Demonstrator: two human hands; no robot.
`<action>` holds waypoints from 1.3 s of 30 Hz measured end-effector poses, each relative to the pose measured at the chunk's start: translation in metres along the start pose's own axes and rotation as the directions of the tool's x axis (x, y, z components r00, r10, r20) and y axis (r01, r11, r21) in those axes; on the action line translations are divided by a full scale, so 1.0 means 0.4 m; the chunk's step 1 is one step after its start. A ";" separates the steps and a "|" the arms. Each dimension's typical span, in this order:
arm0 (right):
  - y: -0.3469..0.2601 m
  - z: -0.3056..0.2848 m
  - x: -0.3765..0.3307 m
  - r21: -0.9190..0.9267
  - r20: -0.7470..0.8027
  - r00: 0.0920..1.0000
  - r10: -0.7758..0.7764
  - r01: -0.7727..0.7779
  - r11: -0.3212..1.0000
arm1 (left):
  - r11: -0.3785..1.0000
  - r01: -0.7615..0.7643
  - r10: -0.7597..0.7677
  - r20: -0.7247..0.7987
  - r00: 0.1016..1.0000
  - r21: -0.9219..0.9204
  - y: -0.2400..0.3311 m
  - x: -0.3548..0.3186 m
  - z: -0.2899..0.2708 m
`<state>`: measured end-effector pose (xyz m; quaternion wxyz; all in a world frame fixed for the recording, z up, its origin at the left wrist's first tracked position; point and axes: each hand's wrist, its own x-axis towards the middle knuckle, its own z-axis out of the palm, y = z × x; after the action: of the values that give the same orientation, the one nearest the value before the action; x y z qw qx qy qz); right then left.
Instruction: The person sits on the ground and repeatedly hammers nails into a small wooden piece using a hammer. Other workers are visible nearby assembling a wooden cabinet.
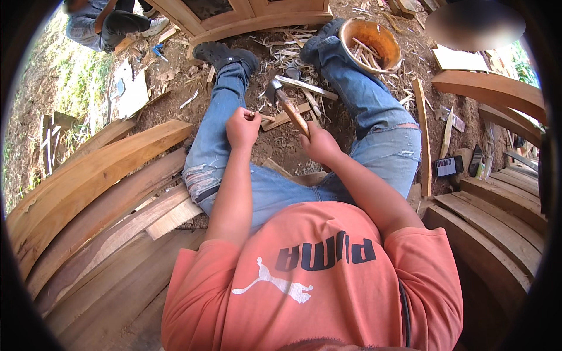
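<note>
My right hand (321, 144) is wrapped round the wooden handle of a hammer (291, 116), whose dark metal head points up and away to the left. Between the thumb and fingers of my left hand (242, 126), above my left knee, is a small wooden peg (265, 117), its end sticking out toward the hammer. The hammer head is a little beyond the peg and apart from it. Beneath the two hands, between my legs, wood blocks (287, 119) and a pale strip of wood (307, 87) lie on the dirt.
A round bucket (347, 36) holding wood sticks stands by my right foot. Ahead is a panelled wooden frame (257, 26). Curved planks (99, 172) are stacked left, more boards (497, 219) right, near a phone (446, 167). Another person (102, 26) sits at far left.
</note>
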<state>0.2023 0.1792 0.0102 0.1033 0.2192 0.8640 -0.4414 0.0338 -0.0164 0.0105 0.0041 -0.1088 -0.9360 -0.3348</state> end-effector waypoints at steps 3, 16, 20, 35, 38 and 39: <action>0.004 0.000 -0.003 -0.019 0.049 0.999 0.001 0.000 1.000 | 1.000 -0.007 0.008 0.021 1.000 -0.026 -0.012 -0.003 0.012; 0.045 0.041 0.016 -0.091 0.114 0.993 0.039 -0.028 0.995 | 0.996 -0.046 0.054 0.123 0.991 -0.071 -0.016 -0.004 0.011; 0.058 0.049 0.025 -0.100 0.122 0.991 0.054 -0.042 0.994 | 0.986 0.041 -0.008 0.203 0.979 -0.160 -0.042 0.003 0.024; 0.067 0.043 0.035 -0.113 0.102 0.990 0.099 -0.087 0.990 | 0.988 0.010 0.014 0.150 0.989 -0.155 -0.002 -0.013 0.004; 0.074 0.047 0.037 -0.143 0.107 0.984 0.144 -0.129 0.981 | 0.975 -0.040 0.059 0.080 0.995 -0.218 -0.002 -0.013 0.019; 0.077 0.050 0.038 -0.142 0.107 0.984 0.142 -0.126 0.982 | 0.979 -0.063 0.081 0.086 0.993 -0.194 -0.008 -0.012 0.021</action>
<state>0.2030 0.1833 -0.0293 0.1978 0.2434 0.8674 -0.3863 0.0382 -0.0147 0.0016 -0.0383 -0.1580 -0.8941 -0.4174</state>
